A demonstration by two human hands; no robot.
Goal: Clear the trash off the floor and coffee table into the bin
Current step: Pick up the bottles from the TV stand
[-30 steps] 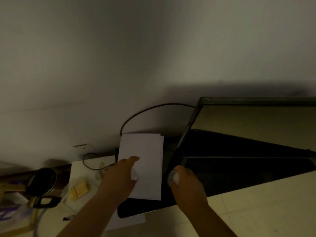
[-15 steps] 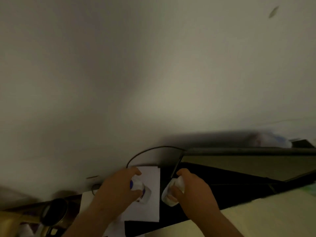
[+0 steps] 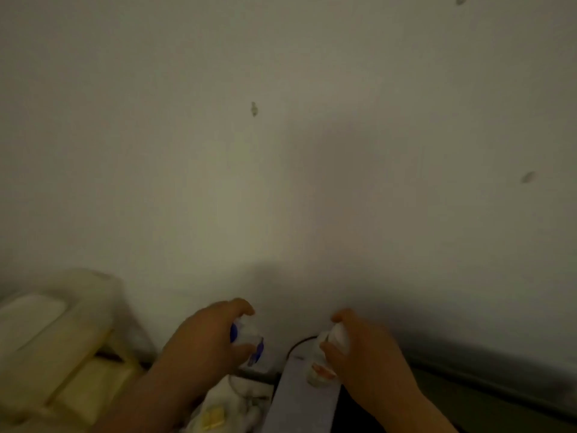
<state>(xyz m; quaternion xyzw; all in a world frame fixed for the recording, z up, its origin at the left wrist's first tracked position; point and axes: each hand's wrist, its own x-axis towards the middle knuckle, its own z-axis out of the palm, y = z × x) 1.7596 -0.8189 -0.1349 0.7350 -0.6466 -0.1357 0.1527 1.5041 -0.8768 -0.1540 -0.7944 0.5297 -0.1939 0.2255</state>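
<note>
A small clear cup with blue on it [image 3: 248, 340] sits in the left hand [image 3: 204, 342], fingers curled tight around it, at 7 o'clock in the picture. A white cup with some orange [image 3: 327, 354] is squeezed in the right hand [image 3: 363, 354] at 5 o'clock. A white paper [image 3: 299, 398] lies under them. A plain wall [image 3: 281, 151] fills everything above.

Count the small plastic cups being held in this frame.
2. One cup with blue markings is in the left hand; one cup with reddish markings is in the right hand. Others may lie below the frame.
</note>
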